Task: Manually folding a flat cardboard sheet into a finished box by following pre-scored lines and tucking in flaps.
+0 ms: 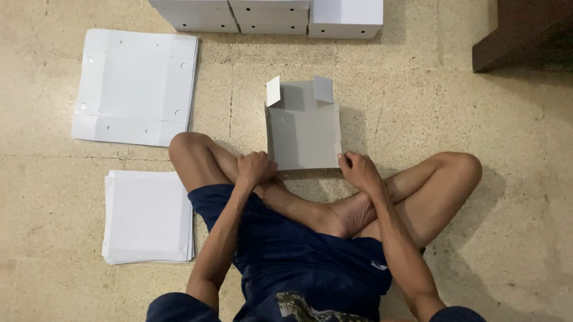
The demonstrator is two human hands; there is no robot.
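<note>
A white cardboard box blank [303, 132], partly folded with its side walls and two far corner flaps raised, lies on the floor in front of my crossed legs. My left hand [255, 169] grips its near left corner. My right hand [358, 170] presses on its near right corner. Both hands sit at the blank's near edge, just above my shins.
A stack of flat white blanks [137, 85] lies at the upper left, and another stack of white sheets [148, 216] beside my left knee. Three finished white boxes [270, 6] stand in a row at the top. Dark wooden furniture [535, 16] fills the upper right corner.
</note>
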